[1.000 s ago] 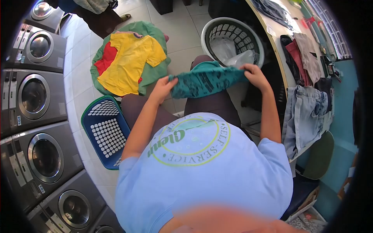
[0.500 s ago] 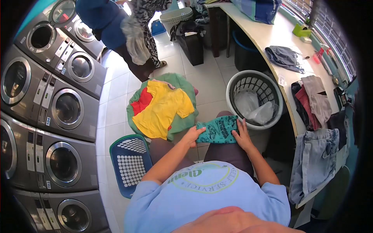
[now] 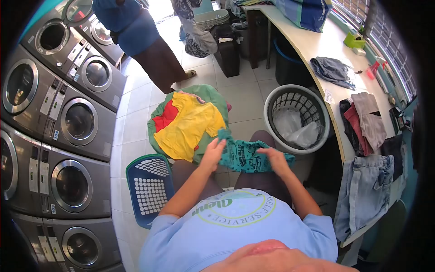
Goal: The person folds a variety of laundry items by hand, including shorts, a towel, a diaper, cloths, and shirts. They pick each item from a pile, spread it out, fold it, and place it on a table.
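A teal printed cloth [image 3: 247, 156] hangs partly unfolded between my hands, over my lap. My left hand [image 3: 213, 153] pinches its left side, where a corner sticks up. Its right part is under my right hand [image 3: 275, 159], whose fingers are closed on the fabric near the top edge. Just ahead of my left hand lies a yellow shirt [image 3: 190, 124], spread over a green cloth bundle [image 3: 219, 97] with a red garment [image 3: 166, 119] at its left.
A blue basket [image 3: 151, 190] stands at my left, a grey basket [image 3: 297, 88] with clear plastic at front right. Clothes, including jeans [image 3: 364, 190], lie on the curved table [image 3: 301, 50]. Washers line the left. Another person [image 3: 149, 50] stands ahead, beyond the bundle.
The teal cloth has gone from a compact folded piece to a looser, wider one. My left hand has moved left and slightly up. The other person's patterned fabric has shifted right.
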A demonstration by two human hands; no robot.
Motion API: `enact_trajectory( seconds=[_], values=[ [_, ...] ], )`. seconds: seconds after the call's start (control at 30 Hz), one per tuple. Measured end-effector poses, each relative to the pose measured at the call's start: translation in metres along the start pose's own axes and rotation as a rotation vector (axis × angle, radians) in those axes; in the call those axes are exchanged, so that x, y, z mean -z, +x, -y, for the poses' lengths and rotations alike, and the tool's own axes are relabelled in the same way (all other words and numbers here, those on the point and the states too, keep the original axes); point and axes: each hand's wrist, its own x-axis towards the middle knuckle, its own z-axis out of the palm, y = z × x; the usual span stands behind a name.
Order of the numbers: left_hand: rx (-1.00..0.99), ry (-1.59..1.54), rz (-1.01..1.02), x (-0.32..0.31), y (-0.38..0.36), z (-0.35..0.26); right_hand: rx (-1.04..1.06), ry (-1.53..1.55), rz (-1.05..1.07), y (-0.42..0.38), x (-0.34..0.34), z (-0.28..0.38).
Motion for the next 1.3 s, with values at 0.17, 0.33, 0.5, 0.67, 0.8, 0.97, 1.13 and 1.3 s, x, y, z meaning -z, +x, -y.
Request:
enact_trajectory(
  seconds=[0.17,0.33,0.5,0.67,0.8,0.97,1.13,1.3],
  values=[
    [-0.072,0.243,0.498,-0.097,-0.032,-0.01,-0.382,0.792,-0.206,0.001,0.041,0.009],
    [-0.118,0.445,0.615,-0.075,0.013,0.043,-0.076,-0.414,-0.581,-0.005,0.02,-0.019],
    [-0.116,1.174,0.36,0.019,0.034,0.018,-0.04,-0.938,-0.032,-0.016,-0.009,-0.005],
    [0.009,1.717,-0.148,0.105,0.023,-0.006,0.012,-0.821,-0.081,-0.013,-0.017,-0.002],
    [-0.106,1.513,-0.367,0.19,0.043,0.024,0.017,-0.842,-0.1,-0.011,-0.018,0.0],
    [-0.377,1.425,-0.212,0.246,0.032,0.041,0.029,-0.8,-0.137,-0.015,-0.016,-0.004],
    [-0.41,1.769,-0.163,0.236,0.031,0.012,0.033,-0.785,-0.137,-0.015,-0.016,-0.006],
    [-0.516,1.974,-0.069,0.257,0.043,0.018,0.065,-0.795,-0.163,-0.016,-0.017,-0.006]
  ],
)
